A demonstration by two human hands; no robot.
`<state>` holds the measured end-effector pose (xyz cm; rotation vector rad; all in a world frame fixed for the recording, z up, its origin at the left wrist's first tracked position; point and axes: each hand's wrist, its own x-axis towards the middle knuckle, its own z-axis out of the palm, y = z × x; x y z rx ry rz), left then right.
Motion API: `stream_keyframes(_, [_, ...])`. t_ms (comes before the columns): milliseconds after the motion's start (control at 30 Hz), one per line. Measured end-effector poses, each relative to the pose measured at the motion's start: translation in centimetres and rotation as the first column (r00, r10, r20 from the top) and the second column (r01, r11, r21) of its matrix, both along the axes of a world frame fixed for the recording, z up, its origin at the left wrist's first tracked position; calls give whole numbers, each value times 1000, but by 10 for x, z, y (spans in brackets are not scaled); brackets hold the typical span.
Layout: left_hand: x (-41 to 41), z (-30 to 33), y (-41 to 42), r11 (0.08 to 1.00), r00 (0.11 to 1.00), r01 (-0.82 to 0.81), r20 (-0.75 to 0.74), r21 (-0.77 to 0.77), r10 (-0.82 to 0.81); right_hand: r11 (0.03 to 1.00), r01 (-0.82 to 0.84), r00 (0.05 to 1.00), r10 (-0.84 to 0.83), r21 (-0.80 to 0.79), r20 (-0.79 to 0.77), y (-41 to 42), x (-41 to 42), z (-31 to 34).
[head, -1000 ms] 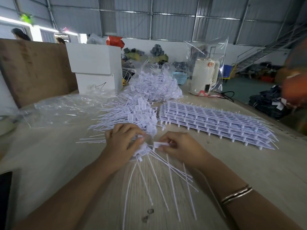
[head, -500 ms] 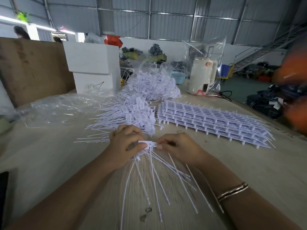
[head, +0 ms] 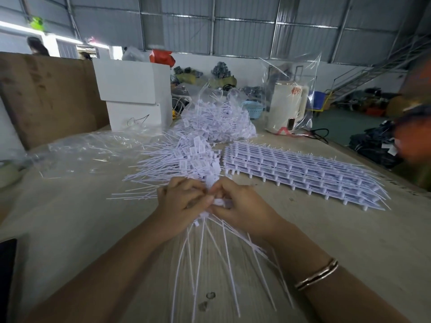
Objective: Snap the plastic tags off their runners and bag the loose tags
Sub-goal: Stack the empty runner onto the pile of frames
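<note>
Gripping bundle of thin white plastic tags, left hand and right hand close together, fingers curled.

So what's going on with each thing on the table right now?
left hand: grips the bunch of tags
right hand: pinches a tag head
bunch of tags: held, tails fanned toward the person
runner sheets: stacked flat, tags unsnapped
loose tags: heaped on the table
filled bag: open, stuffed with tags
empty bag: lying crumpled
</note>
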<state>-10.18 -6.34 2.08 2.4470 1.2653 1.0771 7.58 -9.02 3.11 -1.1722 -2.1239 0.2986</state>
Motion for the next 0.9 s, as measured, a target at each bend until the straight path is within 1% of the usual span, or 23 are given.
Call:
stream_keyframes(67, [0, -1, 0, 999, 999, 31, -13, -13, -32, 999, -19, 1000, 18, -50, -22, -2, 4, 1])
stream_keyframes(133, [-4, -2, 0, 999, 999, 31, 8, -7, -31, 997, -1, 1000, 0, -82, -5, -3, 16, 2])
stream_keyframes(233, [-8, -4, 3, 1000, 1000, 26, 17, -3, -26, 995, 75, 995, -71, -65, 66, -1, 30, 0])
stream_keyframes(300, [-6, -4, 2, 999, 999, 40, -6, 26, -39, 993, 116, 982, -111, -26, 152, 1, 29, -2])
stream_keyframes(333, [-6, -3, 2, 998, 999, 42, -2, 50, -42, 991, 127, 978, -120, -32, 173, 2, 26, -3])
stream_keyframes(367, [-7, -1, 2, 996, 999, 41, 10, 78, -42, 989, 133, 980, -121, -63, 160, 3, 25, -4])
stream_keyframes(467, [-16, 1, 3, 992, 997, 26, 65, 121, -34, 971, 170, 985, -171, -169, 12, 4, 39, 1])
stream_keyframes(567, [-23, 0, 5, 995, 997, -30, 76, 93, 23, 964, 205, 979, -205, -171, 17, -1, 56, 3])
stream_keyframes(667, [-16, 1, 4, 989, 994, -102, 47, 104, 98, 981, 149, 989, -146, -124, 33, -4, 40, 3])
stream_keyframes(767, [-1, 6, 1, 995, 997, -74, 30, 74, 72, 995, 74, 997, -73, -60, 19, -6, 8, 4])
stream_keyframes(833, [4, 7, -1, 1000, 1000, -13, -2, 17, 13, 999, 16, 999, -17, -44, -35, -7, -2, 5])
stream_keyframes(900, [4, 7, -2, 999, 999, 33, -35, 15, -33, 990, -86, 986, 69, -108, -149, -10, 1, 5])
